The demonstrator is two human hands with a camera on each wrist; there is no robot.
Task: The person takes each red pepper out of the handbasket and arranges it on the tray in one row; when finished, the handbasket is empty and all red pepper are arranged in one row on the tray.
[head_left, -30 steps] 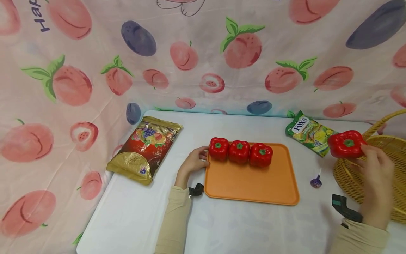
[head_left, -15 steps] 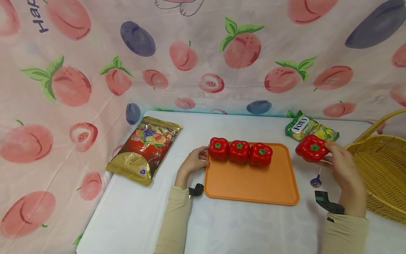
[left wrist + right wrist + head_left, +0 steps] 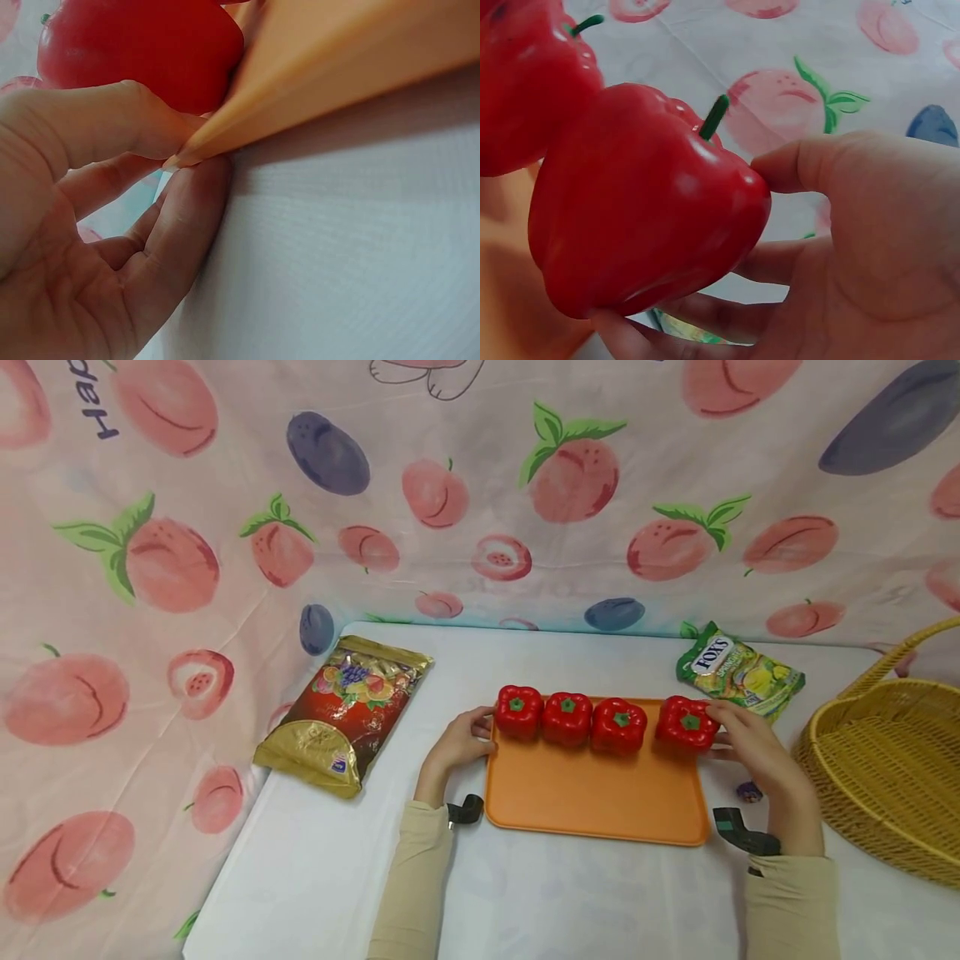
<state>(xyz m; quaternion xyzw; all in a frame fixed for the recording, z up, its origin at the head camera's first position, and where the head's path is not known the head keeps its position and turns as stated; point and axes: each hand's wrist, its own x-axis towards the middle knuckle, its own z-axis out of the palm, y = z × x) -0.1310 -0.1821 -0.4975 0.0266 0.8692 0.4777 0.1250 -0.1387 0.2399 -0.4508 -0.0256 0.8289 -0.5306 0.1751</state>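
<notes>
My right hand [image 3: 761, 756] holds a red bell pepper [image 3: 688, 733] at the far right corner of the orange tray [image 3: 592, 802]. In the right wrist view, the thumb touches this pepper's upper side, the other fingers lie around and below it, and its green stem points up. Three more red bell peppers stand in a row along the tray's back edge: one at the left corner [image 3: 519, 717], one in the middle [image 3: 567, 723] and one to the right [image 3: 618, 732]. My left hand [image 3: 97, 187] pinches the tray's left rim between thumb and fingers, close beside the leftmost pepper.
A yellow wicker basket [image 3: 832, 727] stands to the right of my right hand. Behind that hand lies a green FOX'S candy bag [image 3: 738, 672]. A purple lollipop [image 3: 748, 792] lies near the right wrist. On the left is a gold and red packet [image 3: 345, 714].
My right hand has carried the bell pepper leftward from beside the basket to the tray's far right corner. My left hand has stayed at the tray's left rim.
</notes>
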